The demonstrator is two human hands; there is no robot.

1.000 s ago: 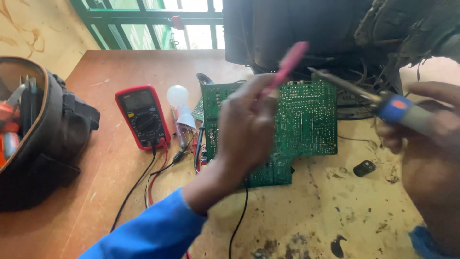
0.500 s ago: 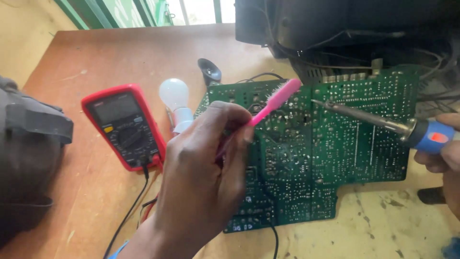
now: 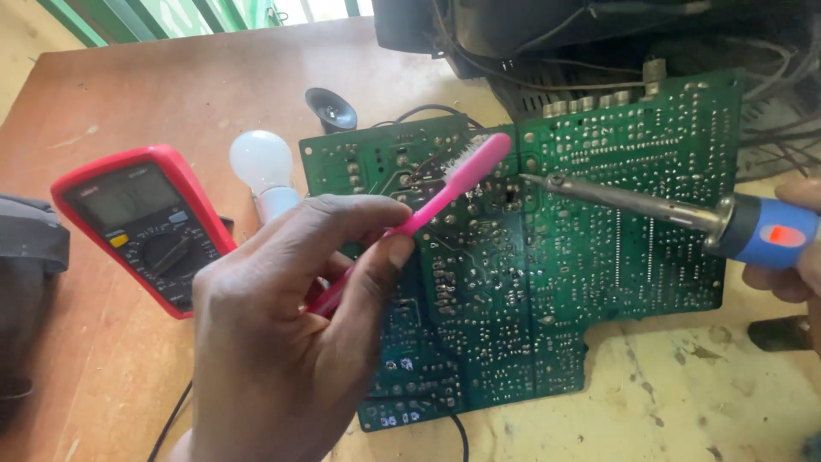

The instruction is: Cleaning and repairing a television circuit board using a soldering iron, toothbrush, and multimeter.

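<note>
Centrally, a green circuit board (image 3: 547, 257) lies solder side up on a worn wooden table (image 3: 154, 94), its far edge beside the dark housing of an opened appliance (image 3: 513, 30).

Left hand (image 3: 282, 342): clenched around the handle of a pink toothbrush (image 3: 428, 210), thumb pressed on the handle. The brush slants up and to the right; its white bristles sit over the upper middle of the board, at or just above the solder joints. Contact cannot be confirmed.

Right hand (image 3: 791, 257): enters at the right edge and grips the blue handle of a soldering iron (image 3: 658, 210). An orange oval marking sits on the handle. The metal shaft points left, its tip just beside the brush head, over the same area of the board.

Left of the board:
- Red multimeter (image 3: 145, 227), grey display at its far end, black rotary dial at centre, one yellow and one blue button between them.
- White light bulb (image 3: 263, 167), lying between multimeter and board.
- Small black cone-shaped part (image 3: 331, 109), beyond the bulb.
- Dark bag (image 3: 26, 282), at the left edge.
</note>
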